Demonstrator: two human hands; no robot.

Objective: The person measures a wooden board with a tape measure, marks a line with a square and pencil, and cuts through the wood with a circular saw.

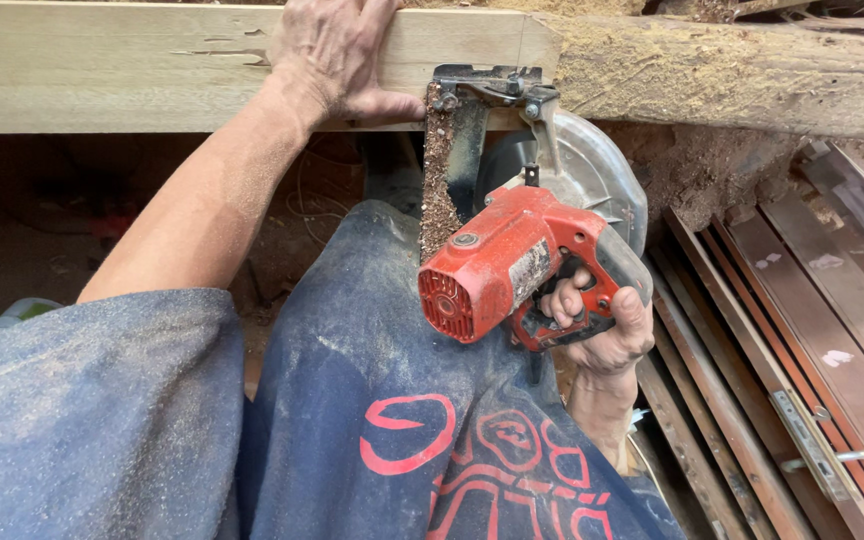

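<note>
A pale wooden beam [102, 70] runs across the top of the view, its right part covered in sawdust. My left hand [337, 55] presses down on the beam, fingers spread over its top and thumb on its near face. My right hand [602, 325] grips the handle of a red circular saw [502, 265]. The saw's metal base plate [452, 160], caked with sawdust, stands against the beam's near face just right of my left hand. Its silver blade guard [592, 170] sits under the beam.
Several long brown metal-edged frames [802, 330] lie stacked at the right. My dusty blue shirt with red print [372, 420] fills the lower middle. Sawdust lies piled on the ground under the beam. A pale container [12, 315] sits at the far left.
</note>
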